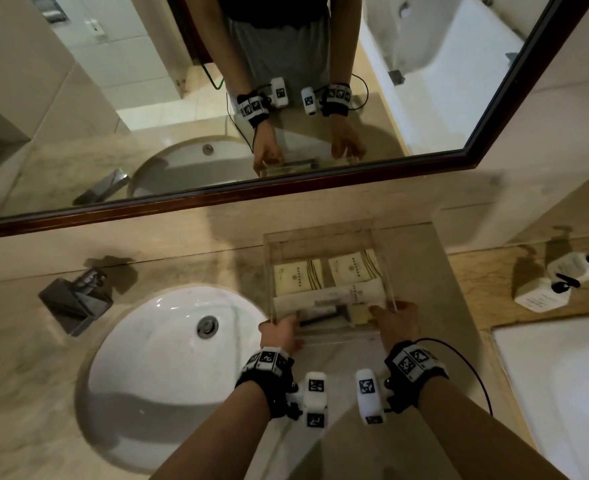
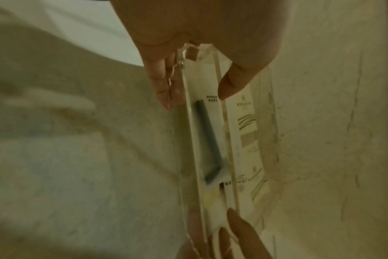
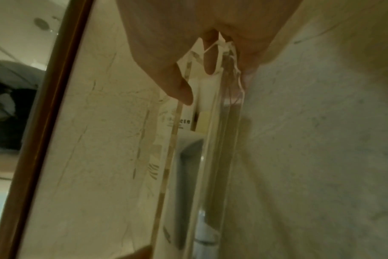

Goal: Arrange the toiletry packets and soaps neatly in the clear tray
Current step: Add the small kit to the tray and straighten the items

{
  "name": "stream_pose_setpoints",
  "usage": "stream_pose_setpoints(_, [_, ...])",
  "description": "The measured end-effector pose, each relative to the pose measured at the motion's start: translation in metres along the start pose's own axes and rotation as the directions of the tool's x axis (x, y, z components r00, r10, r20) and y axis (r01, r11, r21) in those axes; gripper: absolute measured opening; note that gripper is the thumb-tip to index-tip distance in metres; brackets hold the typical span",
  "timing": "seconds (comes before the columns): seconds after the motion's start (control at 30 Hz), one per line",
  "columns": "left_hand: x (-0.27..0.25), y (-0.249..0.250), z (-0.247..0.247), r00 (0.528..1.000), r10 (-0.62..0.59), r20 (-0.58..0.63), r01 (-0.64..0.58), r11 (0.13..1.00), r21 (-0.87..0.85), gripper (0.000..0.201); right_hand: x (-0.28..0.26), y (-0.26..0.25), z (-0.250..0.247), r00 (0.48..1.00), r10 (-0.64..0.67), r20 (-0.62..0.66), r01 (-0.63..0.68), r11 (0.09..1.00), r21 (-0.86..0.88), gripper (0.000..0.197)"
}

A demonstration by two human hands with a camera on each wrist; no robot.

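The clear tray (image 1: 321, 233) sits on the marble counter right of the sink, close under the mirror. Two cream packets (image 1: 298, 274) (image 1: 353, 266) lie side by side at its far end, a long white packet (image 1: 331, 293) lies across the middle, and a dark razor pack (image 1: 319, 318) and a pale soap (image 1: 358, 315) lie nearest me. My left hand (image 1: 279, 329) grips the tray's near left corner, thumb inside the wall (image 2: 230, 84). My right hand (image 1: 395, 320) grips the near right corner, thumb (image 3: 182, 94) over the rim.
A white sink basin (image 1: 168, 358) with a chrome tap (image 1: 74, 299) lies left of the tray. Two white pump bottles (image 1: 563, 278) lie on a wooden ledge at the right. A framed mirror (image 1: 217, 199) runs along the wall. A white bathtub edge (image 1: 563, 375) is at the lower right.
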State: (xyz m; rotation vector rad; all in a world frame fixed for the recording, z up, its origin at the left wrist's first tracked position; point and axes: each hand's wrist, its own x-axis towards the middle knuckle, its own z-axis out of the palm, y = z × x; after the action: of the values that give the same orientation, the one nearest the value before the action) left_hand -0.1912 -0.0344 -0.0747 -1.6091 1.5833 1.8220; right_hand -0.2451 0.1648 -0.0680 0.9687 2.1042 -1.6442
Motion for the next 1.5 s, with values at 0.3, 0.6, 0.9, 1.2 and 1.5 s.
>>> stream_pose_setpoints(0.3, [-0.028,0.012,-0.008,0.996,-0.087,0.024,0.09,0.976,-0.199,0.016,0.04,0.007,-0.005,0.973,0.22,-0.066,-0.187,0.924,0.335,0.061])
stream_pose_setpoints(0.6, [-0.04,0.009,-0.003,0.98,-0.169,0.109,0.182,0.976,-0.121,0.017,-0.007,-0.008,-0.012,0.934,0.337,0.118,-0.353,0.921,0.163,0.036])
stream_pose_setpoints(0.9, [-0.05,0.014,0.015,0.969,-0.187,0.161,0.216,0.958,-0.186,0.016,-0.016,-0.021,-0.005,0.906,0.349,0.24,-0.409,0.866,0.286,0.015])
stream_pose_setpoints(1.2, [-0.047,0.033,0.022,0.982,-0.147,0.119,0.178,0.933,-0.311,0.018,-0.013,-0.042,0.003,0.881,0.358,0.311,-0.472,0.722,0.506,0.015])
stream_pose_setpoints(1.5, [-0.036,0.029,0.023,0.979,-0.147,0.144,0.186,0.931,-0.313,0.013,-0.011,-0.043,0.007,0.869,0.383,0.315,-0.495,0.681,0.539,0.019])
